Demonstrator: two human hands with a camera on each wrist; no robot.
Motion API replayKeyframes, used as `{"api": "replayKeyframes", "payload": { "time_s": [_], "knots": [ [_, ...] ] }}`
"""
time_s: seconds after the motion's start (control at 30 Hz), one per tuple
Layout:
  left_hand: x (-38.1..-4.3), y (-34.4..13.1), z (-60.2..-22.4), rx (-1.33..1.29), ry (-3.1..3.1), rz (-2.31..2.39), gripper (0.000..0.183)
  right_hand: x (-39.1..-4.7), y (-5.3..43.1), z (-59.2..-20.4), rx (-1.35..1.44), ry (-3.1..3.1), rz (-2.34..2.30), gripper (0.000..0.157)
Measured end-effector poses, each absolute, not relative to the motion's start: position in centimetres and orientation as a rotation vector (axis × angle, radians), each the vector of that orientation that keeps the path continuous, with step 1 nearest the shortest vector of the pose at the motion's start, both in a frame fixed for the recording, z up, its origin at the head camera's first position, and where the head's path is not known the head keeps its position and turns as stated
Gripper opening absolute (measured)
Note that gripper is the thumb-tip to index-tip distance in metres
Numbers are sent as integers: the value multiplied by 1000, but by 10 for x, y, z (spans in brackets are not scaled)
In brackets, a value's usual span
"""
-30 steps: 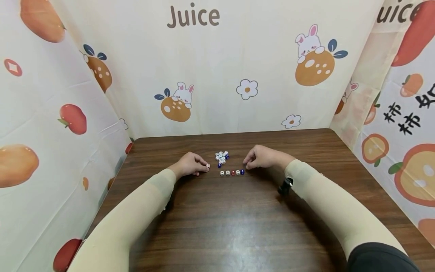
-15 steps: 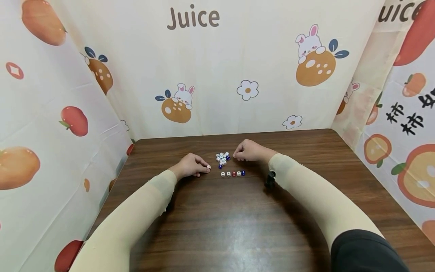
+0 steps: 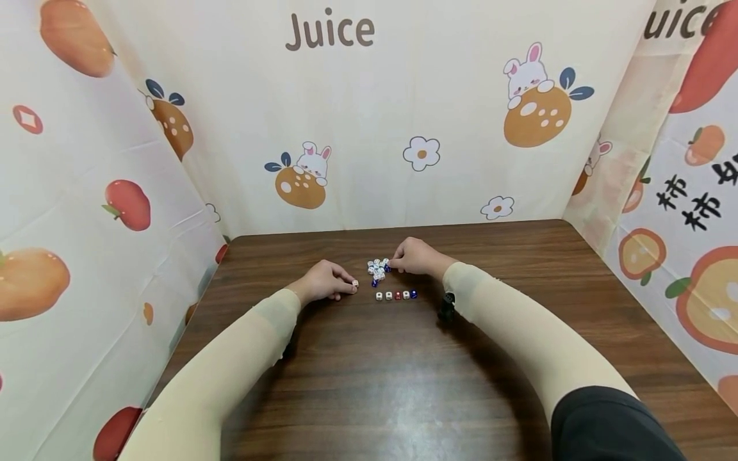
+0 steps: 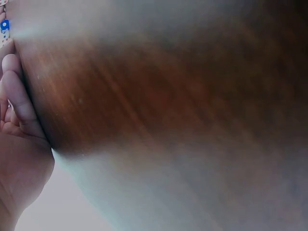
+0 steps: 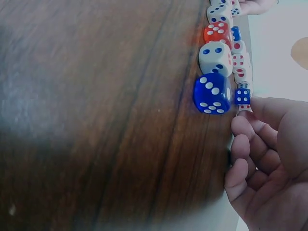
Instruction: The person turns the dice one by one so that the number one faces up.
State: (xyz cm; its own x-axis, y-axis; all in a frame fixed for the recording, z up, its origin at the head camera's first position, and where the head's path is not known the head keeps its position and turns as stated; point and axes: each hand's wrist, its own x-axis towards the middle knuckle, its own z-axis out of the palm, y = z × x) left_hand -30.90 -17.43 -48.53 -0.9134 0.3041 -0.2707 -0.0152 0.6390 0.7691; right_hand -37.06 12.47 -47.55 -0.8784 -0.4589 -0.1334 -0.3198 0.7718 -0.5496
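My left hand (image 3: 324,280) pinches a white die (image 3: 355,283) at its fingertips, low over the table left of the other dice. At the right edge of a loose cluster of mostly white dice (image 3: 378,271), my right hand (image 3: 419,256) has its thumb and fingertips at a white die (image 5: 245,108), beside a blue die (image 5: 243,96). The fingers partly hide that white die. In front of the cluster runs a straight row of dice: white ones, a red die (image 3: 398,296) in the middle and a blue die (image 3: 414,294) at the right end.
The dark wood-grain table (image 3: 369,371) reaches from the near side back to a printed cloth (image 3: 357,102). More printed cloth hangs at the left and right sides. A lone blue die (image 3: 375,283) lies at the front of the cluster.
My right hand has moved left and back, from beside the row's right end to the cluster's right edge. My left hand keeps its place with the white die.
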Motion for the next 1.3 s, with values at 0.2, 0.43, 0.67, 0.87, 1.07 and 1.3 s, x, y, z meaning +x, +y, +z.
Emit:
{"api": "replayKeyframes", "payload": {
  "time_s": [0.2,0.43,0.67,0.87,1.07,1.3],
  "knots": [
    [-308,-174,-485,225,2481,1190,15,-372,127,-477,-618,2712,-760,43],
    [-306,-174,-485,241,2479,1214,16,-372,130,-475,-619,2702,-757,44],
    [-305,-174,-485,222,2474,1223,16,-371,133,-475,-578,2695,-782,39],
    [-307,-174,-486,226,2478,1206,16,-371,135,-478,-617,2675,-841,23],
    [-308,-175,-485,223,2479,1198,16,-366,133,-479,-662,2690,-836,22],
    [-307,-175,-485,233,2473,1204,18,-364,130,-481,-621,2731,-820,18]
  ]
}}
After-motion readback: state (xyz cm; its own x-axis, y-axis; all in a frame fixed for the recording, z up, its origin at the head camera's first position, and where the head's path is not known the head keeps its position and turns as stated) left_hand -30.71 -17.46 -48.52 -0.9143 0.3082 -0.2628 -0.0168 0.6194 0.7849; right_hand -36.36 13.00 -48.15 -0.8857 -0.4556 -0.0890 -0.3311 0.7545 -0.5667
